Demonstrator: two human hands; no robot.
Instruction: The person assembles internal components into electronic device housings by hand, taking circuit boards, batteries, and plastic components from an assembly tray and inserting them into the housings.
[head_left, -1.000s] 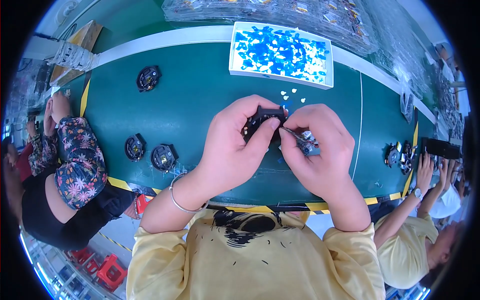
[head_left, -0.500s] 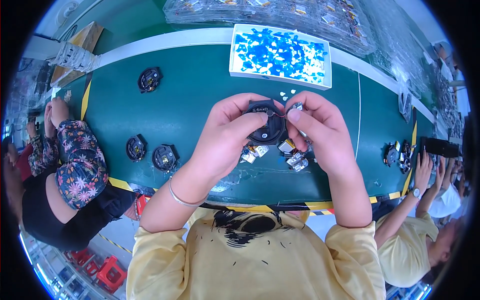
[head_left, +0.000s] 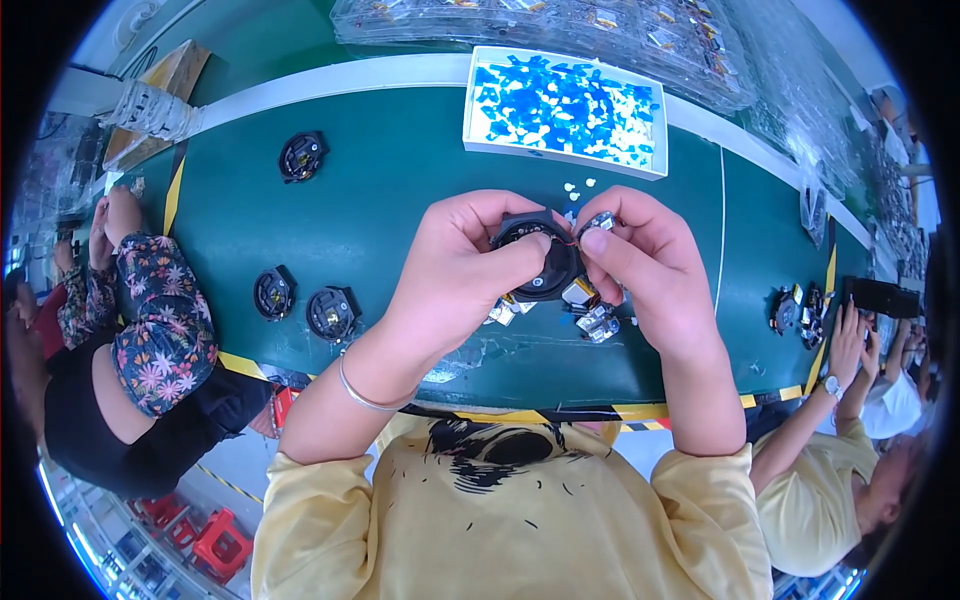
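Note:
My left hand (head_left: 462, 255) grips a round black watch case (head_left: 548, 283) above the green table, its thumb pressed into the open inside of the case. Close beside it, my right hand (head_left: 645, 250) pinches a small circuit board (head_left: 600, 222) between thumb and fingers. Thin red wires run from the board into the case. Under my hands lies a cluster of small silver battery packs and circuit parts (head_left: 597, 322), partly covered by the fingers and the case. Several tiny white round pieces (head_left: 572, 188) lie just beyond my right hand.
A white box (head_left: 560, 154) of blue and white pieces stands at the back. Three black watch cases (head_left: 332, 313) lie to the left. Clear plastic trays (head_left: 540, 25) of parts sit beyond the white rail. Co-workers' arms (head_left: 165, 310) flank both sides; more parts (head_left: 800, 310) lie right.
The left thumb has moved slightly right and further across the inside of the watch case, which has tilted a little. The right hand has shifted slightly right, still pinching the circuit board.

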